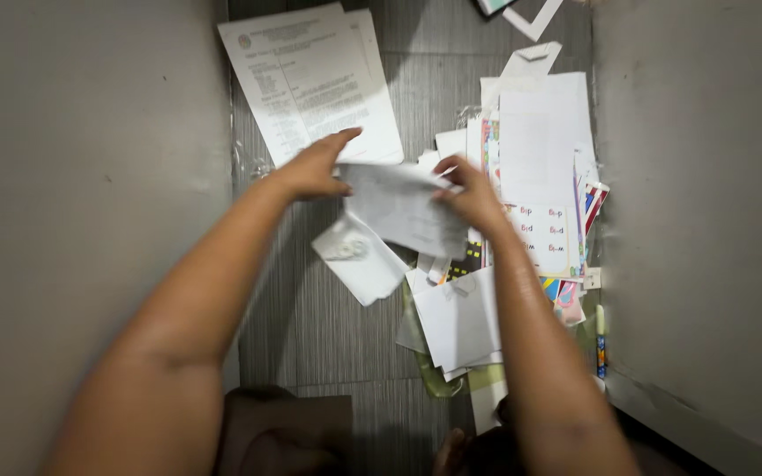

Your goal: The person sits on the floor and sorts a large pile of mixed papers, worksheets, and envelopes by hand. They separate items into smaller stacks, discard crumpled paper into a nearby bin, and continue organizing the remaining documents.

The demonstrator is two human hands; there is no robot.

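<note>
Seen from above, two bare hands hold one white sheet (403, 207) over a grey floor (328, 317): the left hand (315, 169) pinches its upper left edge with fingers stretched forward, while the right hand (469, 196) curls closed on the right edge. The sheet hangs slightly blurred, above a small white envelope (359, 257) and just left of a loose heap of papers and coloured cards (535, 189). A printed document (310, 79) lies flat on the floor beyond the left hand, between pale walls (90, 176) on both sides.
</note>
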